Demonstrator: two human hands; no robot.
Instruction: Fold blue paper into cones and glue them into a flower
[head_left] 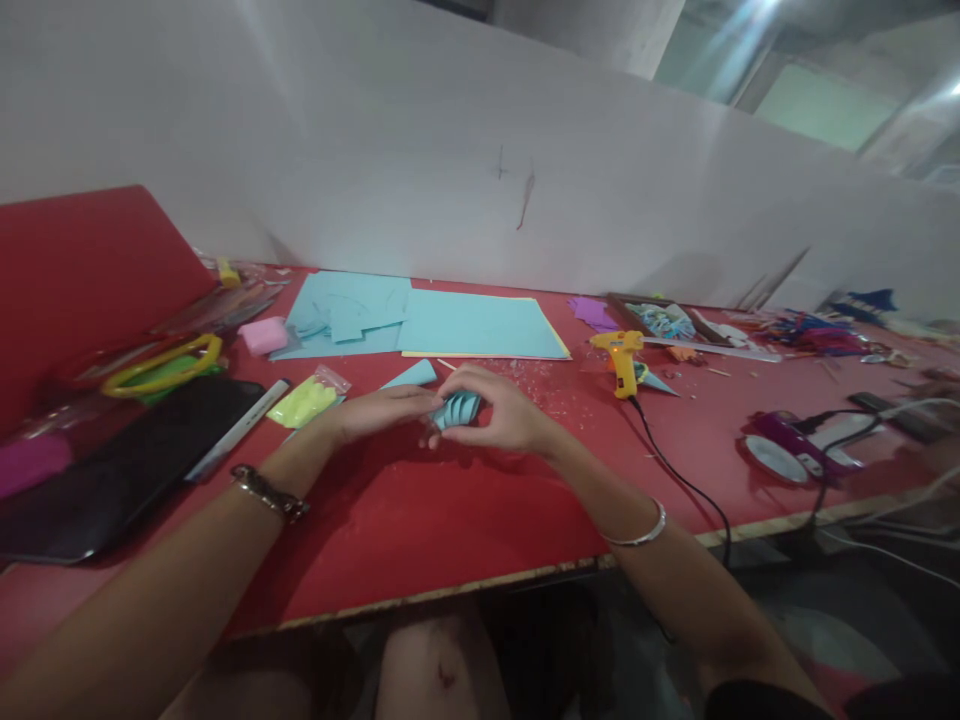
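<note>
Between my two hands, just above the red tabletop (450, 530), is a small light-blue paper piece (459, 408) with curved, overlapping strips. My right hand (502, 410) curls around it, thumb at the near side and fingers over the far side. From the left, my left hand (390, 410) meets it with the fingertips, partly covering its left edge. A rolled light-blue paper cone (412, 375) lies just behind my left hand. Close to that wrist is a bag of yellow-green clay (306, 400).
Light-blue sheets (480, 322) lie at the back. A yellow glue gun (621, 360) stands to the right, its black cord running over the front edge. At left are a black tablet-like slab (142, 470), a white marker (236, 430) and pink clay (262, 336).
</note>
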